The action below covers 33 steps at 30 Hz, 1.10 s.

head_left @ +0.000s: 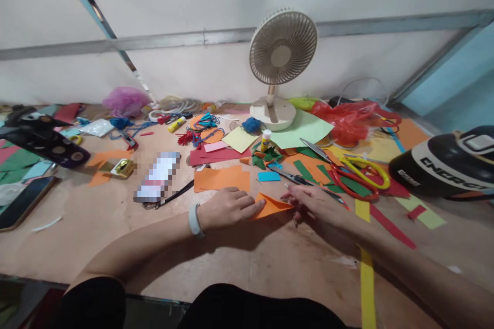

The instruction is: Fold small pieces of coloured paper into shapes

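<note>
A small folded orange paper (272, 206) lies on the wooden table (116, 221) in front of me. My left hand (227, 208), with a pale wristband, rests on the paper's left end, its fingers curled down and pressing it flat. My right hand (314, 204) touches the paper's right tip with its fingertips, fingers stretched out together. Neither hand lifts the paper off the table.
Scattered coloured paper scraps, an orange sheet (222, 178), scissors with red and yellow handles (357, 175), a glue stick (265, 140), a desk fan (278, 67), a red plastic bag (347, 118), a black helmet (447, 164) at right, a phone (21, 201) at left.
</note>
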Available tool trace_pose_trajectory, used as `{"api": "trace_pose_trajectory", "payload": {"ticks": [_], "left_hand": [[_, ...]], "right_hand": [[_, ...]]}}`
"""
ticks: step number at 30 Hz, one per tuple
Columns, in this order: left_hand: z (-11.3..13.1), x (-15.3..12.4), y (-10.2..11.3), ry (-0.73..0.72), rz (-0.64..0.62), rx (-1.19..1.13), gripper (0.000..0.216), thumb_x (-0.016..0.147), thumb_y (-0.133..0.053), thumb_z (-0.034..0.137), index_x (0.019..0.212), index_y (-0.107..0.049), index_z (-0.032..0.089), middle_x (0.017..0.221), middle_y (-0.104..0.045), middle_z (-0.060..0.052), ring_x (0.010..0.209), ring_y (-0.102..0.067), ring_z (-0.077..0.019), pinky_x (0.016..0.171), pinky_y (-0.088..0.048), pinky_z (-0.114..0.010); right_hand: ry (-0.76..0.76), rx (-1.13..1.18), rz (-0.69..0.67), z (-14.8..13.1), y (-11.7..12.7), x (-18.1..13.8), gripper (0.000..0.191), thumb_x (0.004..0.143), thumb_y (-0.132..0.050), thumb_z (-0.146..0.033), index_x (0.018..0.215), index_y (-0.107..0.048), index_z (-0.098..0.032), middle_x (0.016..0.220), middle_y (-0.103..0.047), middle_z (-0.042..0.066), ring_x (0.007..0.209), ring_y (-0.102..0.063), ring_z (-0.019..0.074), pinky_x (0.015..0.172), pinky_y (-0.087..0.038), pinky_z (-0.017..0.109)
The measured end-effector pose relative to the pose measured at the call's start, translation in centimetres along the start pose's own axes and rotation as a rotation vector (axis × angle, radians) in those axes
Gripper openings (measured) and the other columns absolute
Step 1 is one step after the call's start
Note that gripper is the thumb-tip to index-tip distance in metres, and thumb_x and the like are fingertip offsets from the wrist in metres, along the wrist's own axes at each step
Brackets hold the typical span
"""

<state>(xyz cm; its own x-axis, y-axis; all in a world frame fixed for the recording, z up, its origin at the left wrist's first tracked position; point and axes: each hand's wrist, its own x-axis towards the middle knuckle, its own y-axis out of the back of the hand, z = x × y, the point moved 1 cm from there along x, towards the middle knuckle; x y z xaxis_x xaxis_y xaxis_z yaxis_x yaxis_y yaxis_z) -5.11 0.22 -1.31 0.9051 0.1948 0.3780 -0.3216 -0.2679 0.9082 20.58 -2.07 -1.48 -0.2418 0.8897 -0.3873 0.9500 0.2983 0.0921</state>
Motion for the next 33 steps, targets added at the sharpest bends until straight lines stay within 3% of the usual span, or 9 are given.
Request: {"api": "trace_pose_trajectory", "payload": {"ticks": [2,6,9,13,19,25,33], "left_hand": [[0.3,-0.3,0.1,-0.019,0.034,0.016,0.022,0.101,-0.043,0.012,0.12,-0.054,0.01,0.079,-0.068,-0.003,0.064,-0.062,-0.0126,0.055,-0.045,-0.027],[0.8,-1.0,0.2,-0.03,0.027,0.026,0.022,0.099,-0.045,0.012,0.119,-0.053,0.009,0.078,-0.066,-0.003,0.063,-0.062,-0.0133,0.054,-0.045,-0.029],[1.0,-1.3,0.0,0.058,-0.027,-0.03,0.021,0.097,-0.047,0.016,0.115,-0.056,0.01,0.078,-0.066,-0.003,0.063,-0.062,-0.0149,0.054,-0.046,-0.031],[0.6,-1.9,-0.4,0.262,-0.117,-0.138,0.024,0.092,-0.051,0.023,0.112,-0.059,0.013,0.096,-0.069,-0.009,0.084,-0.066,-0.0205,0.067,-0.051,-0.035],[0.7,-2.0,-0.7,0.27,-0.048,-0.263,0.029,0.093,-0.051,0.02,0.12,-0.058,0.013,0.119,-0.069,-0.012,0.107,-0.065,-0.0224,0.088,-0.052,-0.037],[1.6,-1.3,-1.0,0.269,-0.074,-0.319,0.033,0.1,-0.048,0.04,0.114,-0.063,0.014,0.119,-0.068,-0.013,0.107,-0.066,-0.0241,0.091,-0.054,-0.04],[1.5,-1.6,-1.0,0.279,-0.077,-0.337,0.036,0.099,-0.05,0.042,0.12,-0.062,0.014,0.122,-0.067,-0.014,0.107,-0.066,-0.026,0.094,-0.053,-0.043]], "right_hand": [[-0.093,0.157,-0.047,0.3,-1.5,-0.5,0.044,0.085,-0.064,-0.062,0.092,-0.062,-0.019,0.071,-0.066,0.003,0.052,-0.057,0.0123,0.048,-0.047,0.026],[-0.123,0.164,-0.088,0.5,-2.8,-0.4,0.039,0.082,-0.074,-0.052,0.097,-0.06,-0.019,0.059,-0.057,-0.004,0.048,-0.05,0.0098,0.044,-0.038,0.022],[-0.036,0.047,-0.069,0.4,-3.0,0.2,0.039,0.084,-0.071,-0.052,0.099,-0.062,-0.018,0.061,-0.056,-0.003,0.05,-0.05,0.0108,0.045,-0.037,0.023],[0.191,-0.297,0.009,-0.1,-3.0,0.7,0.028,0.09,-0.063,-0.048,0.087,-0.066,-0.02,0.068,-0.061,0.001,0.058,-0.055,0.0143,0.049,-0.041,0.026],[0.436,-0.658,0.11,0.1,-3.3,0.4,0.018,0.095,-0.055,-0.032,0.085,-0.066,-0.021,0.081,-0.068,0.003,0.072,-0.062,0.0184,0.065,-0.049,0.032],[0.616,-0.749,0.145,1.2,-3.5,0.3,0.015,0.097,-0.052,-0.024,0.087,-0.064,-0.021,0.084,-0.067,0.005,0.076,-0.062,0.0184,0.068,-0.05,0.032],[0.712,-0.746,0.155,1.8,-3.5,0.1,0.015,0.098,-0.051,-0.02,0.095,-0.066,-0.021,0.088,-0.068,0.006,0.081,-0.064,0.0196,0.071,-0.052,0.034]]}}
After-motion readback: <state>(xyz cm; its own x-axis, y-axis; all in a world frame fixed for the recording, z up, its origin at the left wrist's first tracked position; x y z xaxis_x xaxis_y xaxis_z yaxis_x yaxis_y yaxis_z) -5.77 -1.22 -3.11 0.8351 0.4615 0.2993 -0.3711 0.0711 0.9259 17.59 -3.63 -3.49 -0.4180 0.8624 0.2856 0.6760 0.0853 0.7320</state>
